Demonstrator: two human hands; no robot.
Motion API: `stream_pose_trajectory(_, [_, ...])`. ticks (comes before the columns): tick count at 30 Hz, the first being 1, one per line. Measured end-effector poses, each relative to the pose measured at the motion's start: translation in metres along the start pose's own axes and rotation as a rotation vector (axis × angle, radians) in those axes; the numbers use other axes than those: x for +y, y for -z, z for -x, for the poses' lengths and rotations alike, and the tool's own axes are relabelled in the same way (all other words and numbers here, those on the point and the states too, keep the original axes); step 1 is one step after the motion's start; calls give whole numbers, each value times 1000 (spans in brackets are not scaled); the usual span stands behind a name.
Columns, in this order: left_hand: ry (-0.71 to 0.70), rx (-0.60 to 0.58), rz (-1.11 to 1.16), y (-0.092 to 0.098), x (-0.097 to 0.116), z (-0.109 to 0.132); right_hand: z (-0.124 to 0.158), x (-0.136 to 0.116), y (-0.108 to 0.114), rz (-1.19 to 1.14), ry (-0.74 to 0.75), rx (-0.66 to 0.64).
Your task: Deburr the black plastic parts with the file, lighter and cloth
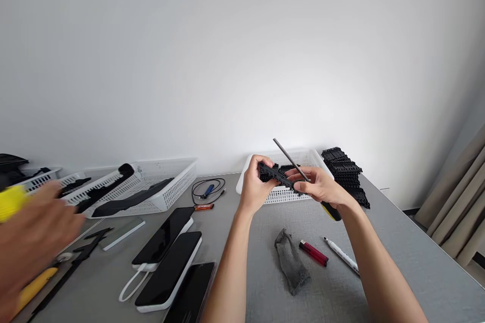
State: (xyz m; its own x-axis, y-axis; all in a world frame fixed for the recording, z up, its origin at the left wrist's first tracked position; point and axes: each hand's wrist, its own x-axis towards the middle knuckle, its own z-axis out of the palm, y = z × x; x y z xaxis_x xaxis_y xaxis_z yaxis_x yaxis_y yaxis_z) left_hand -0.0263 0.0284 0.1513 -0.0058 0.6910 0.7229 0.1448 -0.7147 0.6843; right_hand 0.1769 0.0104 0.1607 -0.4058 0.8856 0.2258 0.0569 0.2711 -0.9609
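Note:
My left hand point(255, 184) is closed around one end of a dark, notched black plastic part point(278, 175), held up in front of a white basket. At the part's other end are the fingers of my right hand point(318, 185), which also grips a slim metal file point(290, 157). The file's shaft points up and left, and its black and yellow handle point(331, 211) sticks out below my right palm. Below my hands, a grey cloth point(291, 261), a red lighter point(313, 253) and a white marker point(341, 255) lie on the table.
The white basket point(246, 185) holds black parts; stacked black parts point(344, 174) stand right of it. Left are phones point(168, 267), a cable point(208, 191), a caliper point(78, 260) and more baskets point(182, 181). Another person's blurred hand point(41, 232) is at far left.

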Motion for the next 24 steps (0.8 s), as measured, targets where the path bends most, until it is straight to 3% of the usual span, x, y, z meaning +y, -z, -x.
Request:
stream_pose_trajectory(4, [-12,21,-26,-1,-3,1,1,0,3,122,51,79])
stream_pose_trajectory(9, [20,26,-64,-3,-7,1,1,1,6,411,134,428])
stream_pose_trajectory(11, [43,23,-86,-4,-7,1,3,0,6,496,164,499])
stream_pose_trajectory(17, [93,82,-144,-5,-8,2,14,-13,3,638,138,466])
stream_pose_trajectory(24, [56,134,-114,-5,-12,0,15,-15,-2,821,148,497])
